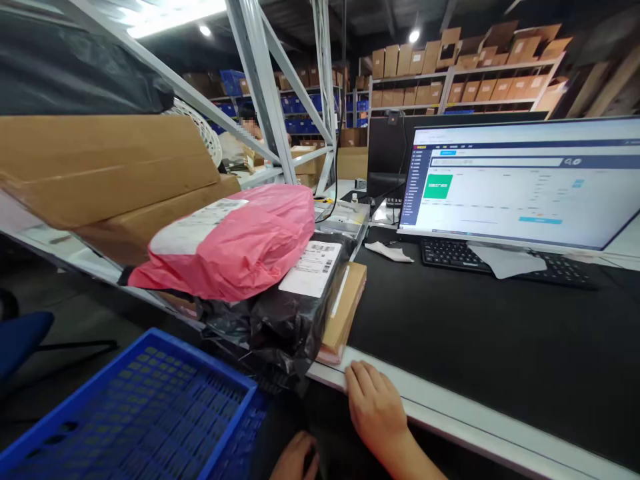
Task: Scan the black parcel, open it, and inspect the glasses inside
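While your right hand [376, 399] lies flat on the pale front edge of the bench [450, 407], fingers loosely spread and closed on nothing, its fingertips sit just beside the corner of the flat cardboard parcel [346, 308] that pokes out from under the pile. Your left hand [295, 459] shows only in part at the bottom of the view, below the bench edge; you cannot tell whether it is wide or curled, or whether it holds anything. On top of that cardboard parcel lies a black plastic mailer [287, 313] with a white shipping label [313, 267], its loose plastic hanging over the bench edge. A pink mailer [235, 247] with its own label rests on the black one, leaning against 2 long brown cartons [110, 173] at the left. A blue plastic crate [145, 407] stands lower down, in front of the pile and left of your hands. On the black bench surface to the right, a monitor [525, 180] is lit, with a black keyboard [500, 260] in front of it and a sheet of paper [505, 260] lying across the keys. Behind, grey metal racking [265, 87] rises, and shelves of cardboard boxes [465, 67] fill the far wall.
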`<state>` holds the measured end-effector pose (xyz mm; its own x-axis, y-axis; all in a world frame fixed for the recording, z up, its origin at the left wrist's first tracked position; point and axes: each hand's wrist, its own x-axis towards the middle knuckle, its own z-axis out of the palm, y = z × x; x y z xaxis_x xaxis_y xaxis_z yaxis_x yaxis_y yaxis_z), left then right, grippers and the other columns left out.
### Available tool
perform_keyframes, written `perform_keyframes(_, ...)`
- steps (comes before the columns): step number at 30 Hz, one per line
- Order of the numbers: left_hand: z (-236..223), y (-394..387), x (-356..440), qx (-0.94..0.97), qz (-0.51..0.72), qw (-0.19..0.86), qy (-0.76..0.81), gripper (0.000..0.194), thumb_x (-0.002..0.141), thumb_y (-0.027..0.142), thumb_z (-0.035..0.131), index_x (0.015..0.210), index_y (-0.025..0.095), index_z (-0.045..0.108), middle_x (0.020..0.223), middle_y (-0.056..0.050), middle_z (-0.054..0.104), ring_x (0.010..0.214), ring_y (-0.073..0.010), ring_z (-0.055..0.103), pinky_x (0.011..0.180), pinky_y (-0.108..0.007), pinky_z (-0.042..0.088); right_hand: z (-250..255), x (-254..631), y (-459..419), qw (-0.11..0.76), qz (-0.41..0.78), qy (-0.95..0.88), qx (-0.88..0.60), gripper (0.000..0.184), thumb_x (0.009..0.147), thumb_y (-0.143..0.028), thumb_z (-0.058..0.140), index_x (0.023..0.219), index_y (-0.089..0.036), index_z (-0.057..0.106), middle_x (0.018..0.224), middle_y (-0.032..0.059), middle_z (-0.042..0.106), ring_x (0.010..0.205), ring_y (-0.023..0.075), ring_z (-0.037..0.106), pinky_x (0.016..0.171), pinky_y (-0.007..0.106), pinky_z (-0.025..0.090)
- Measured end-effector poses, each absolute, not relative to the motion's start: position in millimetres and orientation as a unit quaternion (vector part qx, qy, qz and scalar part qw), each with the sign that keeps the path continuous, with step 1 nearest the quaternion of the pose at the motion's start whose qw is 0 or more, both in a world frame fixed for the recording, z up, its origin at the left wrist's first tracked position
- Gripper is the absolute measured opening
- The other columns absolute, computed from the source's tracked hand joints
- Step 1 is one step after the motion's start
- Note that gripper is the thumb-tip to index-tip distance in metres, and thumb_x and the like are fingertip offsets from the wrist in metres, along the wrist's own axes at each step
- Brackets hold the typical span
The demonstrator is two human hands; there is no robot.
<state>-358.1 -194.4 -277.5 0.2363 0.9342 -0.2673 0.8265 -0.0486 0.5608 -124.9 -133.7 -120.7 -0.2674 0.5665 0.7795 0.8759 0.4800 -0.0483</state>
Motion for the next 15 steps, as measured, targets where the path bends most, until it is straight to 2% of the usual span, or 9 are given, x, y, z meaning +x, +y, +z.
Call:
perform_keyframes(5,-246.8,-207.1,-325.0,0.717,0.069,0.331,0.609,0.021,0.092,0.020,0.047,0.103,0.021,0.065,0.108,-0.009,0.067,0.102,-0.0226,0.065,0.096,-0.034,0.052,-124.6,-119.4,-136.5,0.376,-0.197,-0.782,-0.455,0.032,0.099,-0.011,0.041,0.115,-0.010,0.069,0.114,0.0122,0.071,0.106,0.0248,0.062,0.087,0.037,0.044)
perform_keyframes(9,-233.9,-217.6,-322.8,0.708,0.091,0.336,0.615,0.019,0.092,0.018,0.047,0.101,0.020,0.065,0.106,-0.008,0.066,0.101,-0.0205,0.064,0.094,-0.032,0.051,-124.4,-117.4,-135.7,0.376,-0.194,-0.786,-0.451,0.031,0.099,-0.012,0.042,0.116,-0.008,0.068,0.114,0.0135,0.070,0.105,0.0264,0.062,0.087,0.038,0.044)
perform_keyframes(15,-218.1,-231.0,-328.0,0.699,0.057,0.305,0.645,0.021,0.091,0.015,0.050,0.104,0.019,0.064,0.109,-0.007,0.067,0.104,-0.0203,0.064,0.095,-0.032,0.050,-119.4,-110.7,-138.4,0.372,-0.194,-0.801,-0.427,0.028,0.100,-0.014,0.044,0.116,-0.010,0.066,0.112,0.0122,0.071,0.103,0.0256,0.062,0.085,0.037,0.045)
